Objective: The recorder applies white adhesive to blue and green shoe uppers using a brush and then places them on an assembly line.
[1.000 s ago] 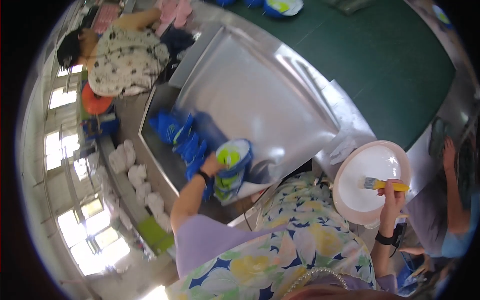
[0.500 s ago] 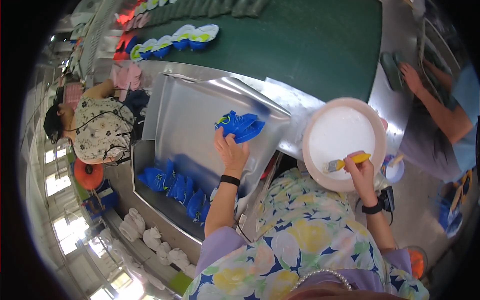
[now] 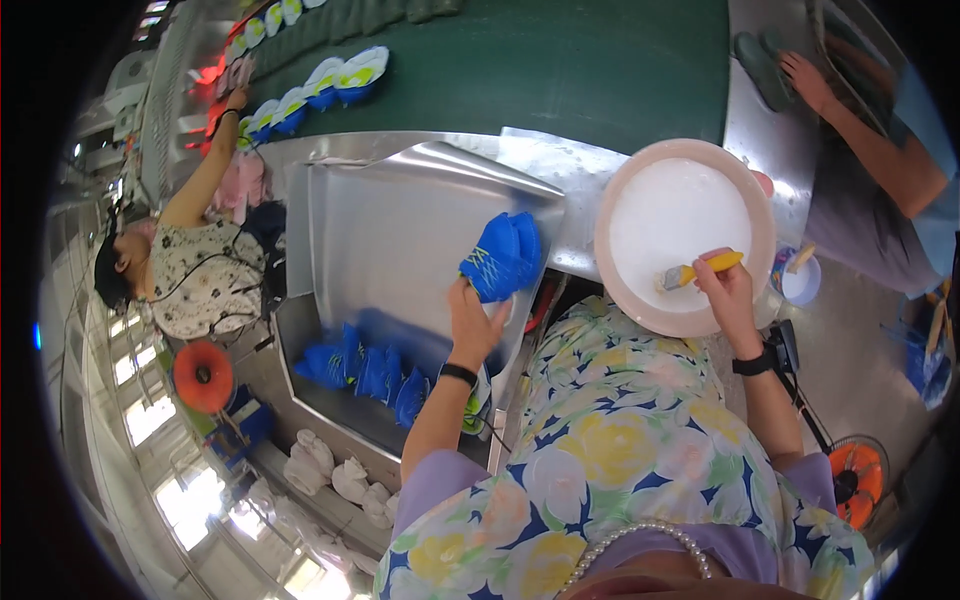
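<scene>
My left hand (image 3: 473, 325) is closed on a blue shoe upper (image 3: 502, 256) with yellow-green stitching, raised over the right side of a metal tray (image 3: 390, 225). In my right hand (image 3: 730, 300) is a paintbrush (image 3: 706, 268) with a yellow handle. Its bristles reach into the white liquid (image 3: 680, 215) near the front of a round, pale pink basin (image 3: 612, 290). Several more blue shoe uppers (image 3: 375, 372) lie in the lower part of the tray, left of my left forearm.
Beyond the tray is a green conveyor belt (image 3: 560, 70) carrying a row of blue, white and yellow-green shoe parts (image 3: 320, 85). One co-worker (image 3: 205, 270) sits at left; another's arm (image 3: 870, 150) is at right. A small tub (image 3: 800, 282) stands beside the basin. An orange fan (image 3: 858, 480) is at lower right.
The shoe upper in my left hand has turned more upright and shifted right. My right hand still holds the brush in the basin. The co-worker at left has stretched an arm toward the belt.
</scene>
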{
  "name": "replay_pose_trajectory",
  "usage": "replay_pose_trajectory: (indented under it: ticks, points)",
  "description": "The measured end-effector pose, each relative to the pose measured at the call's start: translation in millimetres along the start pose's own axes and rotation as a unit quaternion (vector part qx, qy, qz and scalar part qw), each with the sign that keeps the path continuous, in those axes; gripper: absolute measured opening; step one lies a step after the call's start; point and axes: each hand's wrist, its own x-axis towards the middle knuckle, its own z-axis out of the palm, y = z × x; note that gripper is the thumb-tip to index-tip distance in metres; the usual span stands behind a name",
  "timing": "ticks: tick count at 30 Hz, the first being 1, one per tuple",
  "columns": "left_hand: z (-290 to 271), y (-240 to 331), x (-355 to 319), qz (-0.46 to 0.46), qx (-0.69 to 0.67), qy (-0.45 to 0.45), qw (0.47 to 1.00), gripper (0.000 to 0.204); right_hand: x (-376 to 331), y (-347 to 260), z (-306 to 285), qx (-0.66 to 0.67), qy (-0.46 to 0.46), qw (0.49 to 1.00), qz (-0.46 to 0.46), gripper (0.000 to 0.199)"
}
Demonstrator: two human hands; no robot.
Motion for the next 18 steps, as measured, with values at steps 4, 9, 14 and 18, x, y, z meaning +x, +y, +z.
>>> replay_pose_trajectory:
  ticks: [4, 9, 14, 18]
  points:
    - [-9, -7, -28, -0.057, -0.187, -0.074, 0.978, 0.042, -1, 0, 12, -0.139, 0.008, 0.979, -0.146, 0.012]
    - [-20, 33, 31, 0.213, 0.136, -0.016, 0.967, 0.033, 3, -6, 40, -0.202, -0.042, 0.951, -0.231, 0.014]
    - [-40, -14, 72, 0.063, -0.029, -0.131, 0.989, 0.052, 5, 3, 37, -0.293, -0.158, 0.909, -0.250, 0.016]
    - [-98, -11, 95, -0.005, -0.165, 0.006, 0.986, 0.045, 0, -19, 3, -0.310, -0.103, 0.896, -0.300, 0.015]
